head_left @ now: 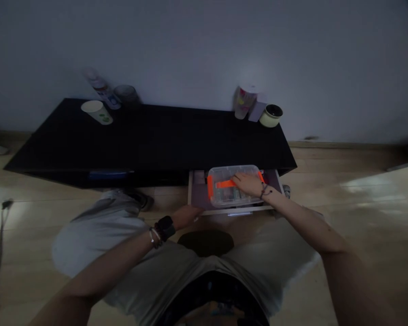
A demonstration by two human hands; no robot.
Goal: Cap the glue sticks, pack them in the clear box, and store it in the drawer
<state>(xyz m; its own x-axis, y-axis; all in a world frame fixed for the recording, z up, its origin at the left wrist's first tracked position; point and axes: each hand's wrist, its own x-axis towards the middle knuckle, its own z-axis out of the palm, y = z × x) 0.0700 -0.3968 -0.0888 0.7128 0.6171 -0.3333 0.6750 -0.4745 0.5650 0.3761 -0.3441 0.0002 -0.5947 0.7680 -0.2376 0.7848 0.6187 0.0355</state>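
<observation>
A clear plastic storage box point(221, 198) with orange side latches and an orange handle point(225, 184) sits at the pulled-out drawer point(197, 197) of the black cabinet. Small items show dimly through its walls. From the right, my right hand point(249, 183) reaches over the lid, its fingers closed at the handle's right end. My left hand point(187, 217) grips the front left corner of the drawer; its fingertips are partly hidden. A dark watch and bracelets are on the left wrist, a thin cord bracelet on the right.
On the black cabinet top point(177, 140) stand a paper cup point(98, 112), a spray can point(104, 92) and a dark glass point(127, 96) at left. A patterned clear cup point(245, 103), a small box point(257, 108) and a cream jar point(271, 116) stand at right. A cable point(0, 253) lies on the floor.
</observation>
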